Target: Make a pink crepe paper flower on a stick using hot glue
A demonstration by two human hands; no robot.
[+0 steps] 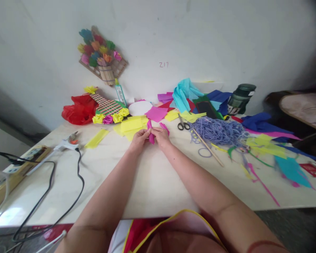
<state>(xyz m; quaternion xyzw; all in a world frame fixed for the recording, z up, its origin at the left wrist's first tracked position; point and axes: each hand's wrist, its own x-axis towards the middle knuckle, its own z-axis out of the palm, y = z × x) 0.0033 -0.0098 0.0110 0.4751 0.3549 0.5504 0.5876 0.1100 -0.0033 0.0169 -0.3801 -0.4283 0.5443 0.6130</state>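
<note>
Both hands meet over the middle of the table, fingers closed on a piece of magenta crepe paper. My left hand pinches it from the left, and my right hand grips it from the right, with a magenta end sticking out beyond the knuckles. The paper looks folded or twisted; its exact shape is partly hidden by the fingers. Just behind the hands lie yellow paper sheets and a flat magenta sheet. Black-handled scissors rest to the right of my right hand.
Right of the hands are a heap of purple string, a wooden stick and a dark green jar. At left sit a glue gun, its black cord and a power strip. A stick panel with paper flowers stands behind.
</note>
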